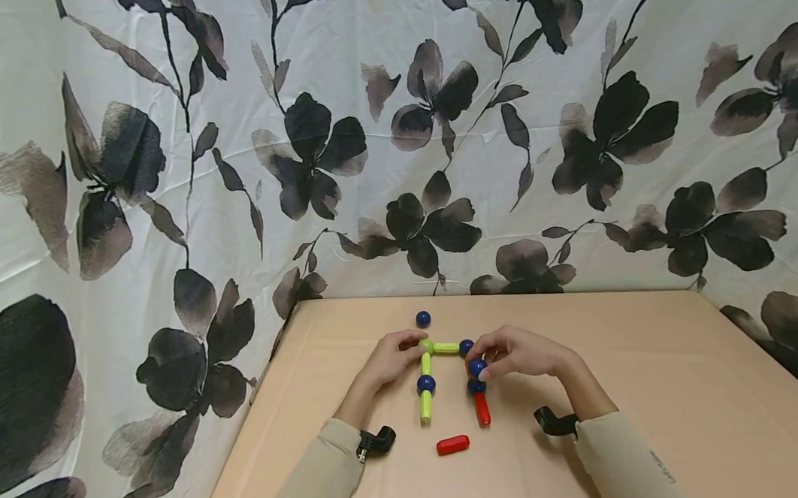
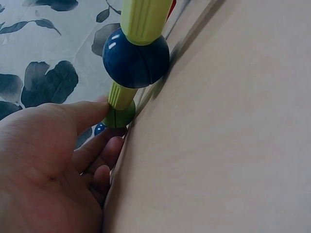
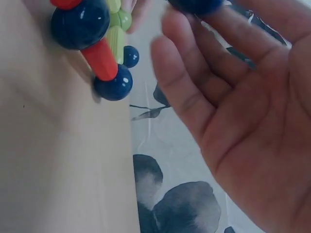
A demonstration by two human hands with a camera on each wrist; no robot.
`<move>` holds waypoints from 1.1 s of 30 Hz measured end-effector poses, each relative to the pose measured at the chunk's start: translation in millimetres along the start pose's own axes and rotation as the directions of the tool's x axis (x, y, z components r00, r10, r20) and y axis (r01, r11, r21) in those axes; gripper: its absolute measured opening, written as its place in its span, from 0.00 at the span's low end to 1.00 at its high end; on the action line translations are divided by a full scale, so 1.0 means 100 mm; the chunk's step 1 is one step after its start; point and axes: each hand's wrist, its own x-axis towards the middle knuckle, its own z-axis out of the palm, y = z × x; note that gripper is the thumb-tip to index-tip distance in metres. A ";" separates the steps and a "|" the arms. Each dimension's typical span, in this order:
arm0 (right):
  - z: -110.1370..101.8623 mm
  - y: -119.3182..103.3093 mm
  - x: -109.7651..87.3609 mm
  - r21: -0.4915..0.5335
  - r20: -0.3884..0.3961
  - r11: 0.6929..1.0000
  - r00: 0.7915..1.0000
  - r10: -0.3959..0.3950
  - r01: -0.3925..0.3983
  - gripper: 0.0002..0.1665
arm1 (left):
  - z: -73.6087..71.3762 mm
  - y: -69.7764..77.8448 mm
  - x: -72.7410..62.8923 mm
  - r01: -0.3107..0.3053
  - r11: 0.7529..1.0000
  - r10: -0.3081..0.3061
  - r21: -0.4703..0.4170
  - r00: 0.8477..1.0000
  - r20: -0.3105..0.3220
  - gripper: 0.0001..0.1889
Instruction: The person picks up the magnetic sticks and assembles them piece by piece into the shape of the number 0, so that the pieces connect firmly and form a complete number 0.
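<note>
My left hand [image 1: 394, 358] pinches a green ball [image 2: 121, 115] at the corner of a chain of toy rods and balls. From it one yellow-green rod [image 1: 447, 348] runs right to a blue ball [image 1: 466, 347]. Another runs toward me to a second blue ball [image 1: 426, 384], followed by a further yellow-green rod [image 1: 425, 408]. On the right side, a red rod [image 3: 100, 59] links blue balls, and a second red rod [image 1: 483, 410] extends toward me. My right hand [image 1: 522, 350] holds a loose blue ball [image 3: 197, 4] in its fingertips, just above this side.
A single blue ball [image 1: 423, 319] sits beyond the corner, near the back of the table [image 1: 650, 386]. A loose red rod [image 1: 453, 445] lies in front of the chain. Behind the table hangs a flowered cloth [image 1: 503, 161].
</note>
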 end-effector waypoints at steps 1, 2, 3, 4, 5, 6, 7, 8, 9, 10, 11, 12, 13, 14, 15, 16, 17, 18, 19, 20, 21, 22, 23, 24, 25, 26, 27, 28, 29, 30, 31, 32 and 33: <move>0.00 0.00 -0.01 -0.007 0.031 1.000 0.999 -0.007 0.007 0.17 | 0.01 0.00 0.00 0.002 1.000 -0.002 0.001 1.000 0.001 0.18; 0.01 -0.01 -0.01 -0.009 0.063 1.000 0.998 -0.014 0.015 0.16 | 0.01 0.00 0.01 0.002 1.000 -0.002 0.001 1.000 0.002 0.18; 0.02 -0.01 -0.02 -0.010 0.090 1.000 0.996 -0.022 0.023 0.16 | 0.02 0.00 0.01 -0.004 1.000 0.004 0.001 1.000 0.002 0.18; 0.03 -0.02 -0.02 -0.005 0.114 0.999 0.993 -0.031 0.032 0.16 | 0.02 -0.01 0.02 -0.008 1.000 0.008 0.004 1.000 0.000 0.18; 0.04 -0.02 -0.01 0.000 0.136 0.999 0.990 -0.036 0.037 0.16 | 0.01 -0.01 0.02 -0.012 1.000 0.012 0.005 1.000 -0.001 0.18; 0.05 -0.02 -0.01 0.007 0.153 0.999 0.988 -0.039 0.039 0.16 | 0.01 -0.01 0.02 -0.016 1.000 0.016 0.006 1.000 -0.001 0.18; 0.05 -0.02 -0.01 0.017 0.166 0.999 0.985 -0.042 0.039 0.16 | 0.01 -0.01 0.02 -0.016 1.000 0.016 0.006 1.000 0.000 0.18; 0.06 -0.02 -0.01 0.025 0.178 0.999 0.983 -0.044 0.040 0.16 | 0.01 -0.02 0.02 -0.018 1.000 0.018 0.005 1.000 0.002 0.18; 0.07 -0.02 0.00 0.034 0.188 0.999 0.981 -0.048 0.042 0.16 | 0.01 -0.02 0.02 -0.023 1.000 0.023 0.003 1.000 0.003 0.18; 0.08 -0.02 0.00 0.044 0.203 0.998 0.978 -0.053 0.044 0.16 | 0.01 -0.02 0.02 -0.024 1.000 0.024 0.001 1.000 0.005 0.18; 0.08 -0.02 0.00 0.055 0.218 0.998 0.975 -0.052 0.041 0.17 | 0.01 -0.02 0.02 -0.020 1.000 0.020 -0.004 1.000 0.008 0.18; 0.09 -0.01 0.00 0.066 0.235 0.997 0.970 -0.056 0.042 0.17 | 0.01 -0.02 0.03 -0.015 1.000 0.015 -0.009 1.000 0.009 0.18; 0.09 -0.01 0.01 0.070 0.253 0.996 0.965 -0.065 0.049 0.18 | 0.01 -0.03 0.03 -0.010 1.000 0.010 -0.013 1.000 0.010 0.19; 0.09 -0.01 0.01 0.073 0.274 0.996 0.959 -0.075 0.057 0.18 | 0.01 -0.03 0.03 -0.009 1.000 0.010 -0.015 1.000 0.010 0.19; 0.10 -0.02 0.01 0.077 0.294 0.995 0.952 -0.084 0.064 0.18 | 0.01 -0.03 0.04 -0.007 1.000 0.007 -0.015 1.000 0.008 0.19; 0.10 -0.02 0.02 0.080 0.316 0.995 0.945 -0.089 0.067 0.19 | 0.01 -0.03 0.04 -0.001 1.000 0.001 -0.015 1.000 0.007 0.19; 0.11 -0.03 0.02 0.082 0.337 0.995 0.937 -0.087 0.063 0.19 | 0.01 -0.03 0.04 0.003 1.000 -0.003 -0.015 1.000 0.005 0.19; 0.11 -0.04 0.03 0.081 0.358 0.995 0.930 -0.086 0.061 0.20 | 0.00 -0.04 0.05 0.001 1.000 -0.001 -0.015 1.000 0.003 0.19; 0.13 -0.05 0.03 0.073 0.376 0.996 0.923 -0.081 0.058 0.19 | 0.00 -0.04 0.05 0.001 1.000 -0.001 -0.014 1.000 0.003 0.19; 0.14 -0.06 0.04 0.069 0.394 0.996 0.916 -0.072 0.049 0.19 | 0.00 -0.04 0.05 0.001 1.000 -0.001 -0.011 1.000 0.003 0.19; 0.15 -0.07 0.05 0.062 0.410 0.997 0.910 -0.057 0.035 0.19 | 0.00 -0.04 0.05 0.000 1.000 0.000 -0.013 1.000 0.004 0.19; 0.17 -0.08 0.05 0.052 0.424 0.998 0.905 -0.039 0.019 0.18 | 0.00 -0.04 0.05 -0.007 1.000 0.007 -0.011 1.000 0.004 0.19; 0.19 -0.09 0.06 0.041 0.436 0.999 0.900 -0.019 0.001 0.17 | 0.00 -0.04 0.04 -0.012 1.000 0.012 -0.012 1.000 0.005 0.19; 0.21 -0.09 0.07 0.025 0.443 1.000 0.896 -0.003 -0.009 0.16 | 0.00 -0.04 0.04 -0.008 1.000 0.008 -0.015 1.000 0.008 0.19; 0.22 -0.10 0.08 0.011 0.449 1.000 0.893 0.011 -0.017 0.16 | -0.01 -0.04 0.04 -0.004 1.000 0.004 -0.016 1.000 0.010 0.19; 0.24 -0.10 0.09 0.002 0.453 1.000 0.891 0.022 -0.026 0.15 | -0.01 -0.04 0.04 -0.008 1.000 0.008 -0.018 1.000 0.009 0.19; 0.25 -0.10 0.09 -0.004 0.457 0.999 0.889 0.031 -0.033 0.15 | -0.01 -0.04 0.04 -0.011 1.000 0.012 -0.020 1.000 0.008 0.19; 0.26 -0.10 0.10 -0.006 0.459 0.999 0.888 0.037 -0.038 0.15 | -0.01 -0.04 0.03 -0.015 1.000 0.015 -0.021 1.000 0.008 0.19; 0.27 -0.10 0.10 -0.006 0.461 0.999 0.887 0.040 -0.042 0.15 | -0.01 -0.04 0.03 -0.014 1.000 0.014 -0.024 1.000 0.008 0.19; 0.28 -0.10 0.10 -0.006 0.460 0.999 0.887 0.037 -0.038 0.15 | -0.01 -0.03 0.03 -0.014 1.000 0.015 -0.026 1.000 0.008 0.19; 0.28 -0.11 0.10 -0.003 0.460 0.999 0.887 0.035 -0.038 0.15 | -0.01 -0.03 0.03 -0.019 0.999 0.019 -0.027 1.000 0.006 0.19; 0.29 -0.11 0.10 -0.006 0.459 0.999 0.888 0.035 -0.036 0.15 | -0.01 -0.03 0.03 -0.024 0.999 0.024 -0.028 1.000 0.004 0.19; 0.29 -0.11 0.10 -0.012 0.458 0.999 0.888 0.038 -0.036 0.16 | -0.01 -0.03 0.03 -0.024 0.999 0.024 -0.029 1.000 0.004 0.19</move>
